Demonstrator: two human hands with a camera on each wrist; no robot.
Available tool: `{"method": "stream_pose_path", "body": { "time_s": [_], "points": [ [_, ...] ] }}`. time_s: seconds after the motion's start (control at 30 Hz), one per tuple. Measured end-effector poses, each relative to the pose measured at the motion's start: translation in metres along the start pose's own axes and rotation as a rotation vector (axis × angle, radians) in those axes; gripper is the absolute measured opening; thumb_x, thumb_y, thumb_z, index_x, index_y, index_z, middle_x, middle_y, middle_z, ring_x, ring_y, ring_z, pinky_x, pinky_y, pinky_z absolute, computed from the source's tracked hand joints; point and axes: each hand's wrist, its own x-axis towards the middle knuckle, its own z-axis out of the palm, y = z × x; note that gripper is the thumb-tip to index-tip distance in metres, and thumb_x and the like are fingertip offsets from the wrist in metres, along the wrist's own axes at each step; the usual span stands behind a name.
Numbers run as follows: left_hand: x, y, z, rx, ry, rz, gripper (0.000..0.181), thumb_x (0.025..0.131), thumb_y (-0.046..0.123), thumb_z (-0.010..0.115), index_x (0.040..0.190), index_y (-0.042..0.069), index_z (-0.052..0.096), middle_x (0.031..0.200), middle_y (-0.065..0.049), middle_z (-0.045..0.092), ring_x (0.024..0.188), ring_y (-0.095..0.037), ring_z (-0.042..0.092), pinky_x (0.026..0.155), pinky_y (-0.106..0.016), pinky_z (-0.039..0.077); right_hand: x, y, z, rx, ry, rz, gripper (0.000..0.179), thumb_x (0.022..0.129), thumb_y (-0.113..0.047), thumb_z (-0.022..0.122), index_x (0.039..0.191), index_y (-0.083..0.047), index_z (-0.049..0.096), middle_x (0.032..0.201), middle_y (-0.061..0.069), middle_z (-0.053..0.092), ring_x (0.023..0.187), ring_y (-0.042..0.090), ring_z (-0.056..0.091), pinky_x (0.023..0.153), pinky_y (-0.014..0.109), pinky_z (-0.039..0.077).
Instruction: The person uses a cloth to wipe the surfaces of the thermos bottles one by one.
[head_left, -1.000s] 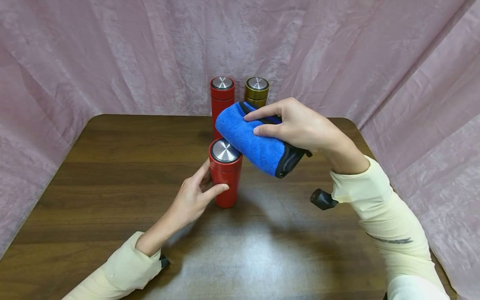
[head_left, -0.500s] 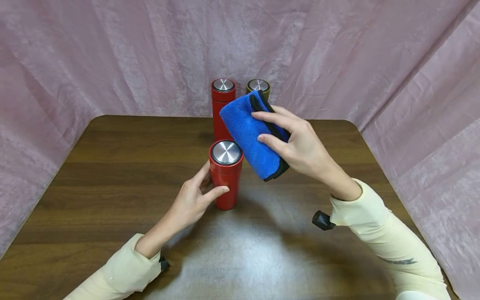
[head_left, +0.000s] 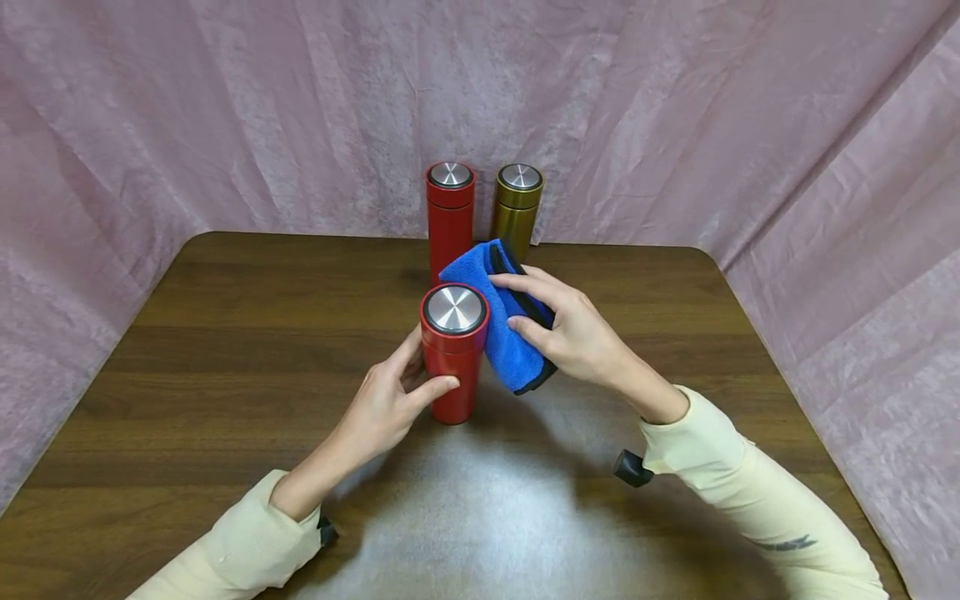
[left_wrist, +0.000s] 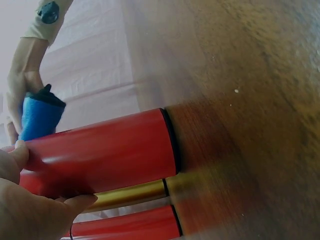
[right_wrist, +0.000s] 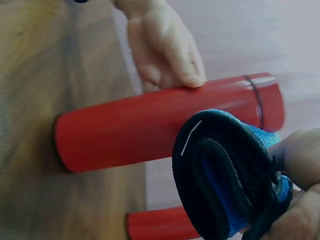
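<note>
A red thermos flask (head_left: 456, 367) with a silver lid stands upright on the table. My left hand (head_left: 388, 400) grips its side, thumb at the front and fingers around the back. In my right hand (head_left: 577, 337) is a folded blue cloth (head_left: 517, 350) with black edging, pinched between thumb and fingers. The cloth lies against the flask's right side near the top, though whether it presses there I cannot tell. From the right wrist view, the cloth (right_wrist: 215, 175) appears rolled in layers in front of the flask (right_wrist: 130, 130). Part of the right fingers is hidden behind the cloth.
Behind the held flask stand a second red flask (head_left: 450, 225) and a gold flask (head_left: 517, 208), partly covered by the cloth and the front flask. The brown wooden table (head_left: 247, 333) ends at a pink curtain (head_left: 315, 108) at the back.
My right hand has lowered the cloth from above the flask's lid to the flask's right side, turning it more upright. The gold flask shows more now. The left hand keeps its grip.
</note>
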Motion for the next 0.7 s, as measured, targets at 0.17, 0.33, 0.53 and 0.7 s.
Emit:
{"method": "stream_pose_path", "body": {
  "time_s": [0.17, 0.33, 0.53, 0.7],
  "points": [
    [0.0, 0.0, 0.0, -0.001, 0.003, 0.002, 0.087, 0.09, 0.009, 0.081, 0.162, 0.007, 0.032, 0.15, -0.016, 0.054, 0.129, -0.033, 0.06, 0.104, -0.043, 0.051, -0.006, 0.013, 0.014, 0.001, -0.035, 0.015, 0.051, 0.094, 0.002, 0.068, 0.144, -0.009, 0.06, 0.152, 0.013, 0.051, 0.126, 0.031, 0.058, 0.097, 0.051, 0.056],
    [-0.001, 0.0, -0.001, -0.007, 0.001, 0.005, 0.087, 0.09, 0.008, 0.081, 0.162, 0.007, 0.032, 0.15, -0.017, 0.054, 0.13, -0.034, 0.06, 0.104, -0.043, 0.051, -0.011, 0.026, 0.026, -0.002, -0.061, 0.024, 0.051, 0.093, 0.006, 0.065, 0.143, -0.002, 0.059, 0.154, 0.018, 0.05, 0.135, 0.034, 0.053, 0.109, 0.052, 0.048],
    [0.0, -0.001, -0.001, -0.022, -0.003, 0.015, 0.086, 0.09, 0.007, 0.08, 0.161, 0.007, 0.033, 0.148, -0.017, 0.056, 0.129, -0.033, 0.06, 0.104, -0.041, 0.051, -0.013, 0.04, 0.038, -0.028, -0.089, 0.005, 0.05, 0.092, 0.009, 0.063, 0.141, 0.002, 0.06, 0.153, 0.021, 0.05, 0.139, 0.035, 0.05, 0.115, 0.052, 0.042],
    [-0.001, -0.001, 0.0, -0.041, -0.007, 0.012, 0.084, 0.091, 0.007, 0.079, 0.162, 0.008, 0.033, 0.149, -0.016, 0.055, 0.13, -0.031, 0.06, 0.104, -0.041, 0.051, -0.016, 0.049, 0.047, -0.056, -0.136, 0.005, 0.05, 0.091, 0.009, 0.065, 0.141, 0.002, 0.06, 0.152, 0.022, 0.05, 0.14, 0.036, 0.049, 0.116, 0.051, 0.04]
  ]
}}
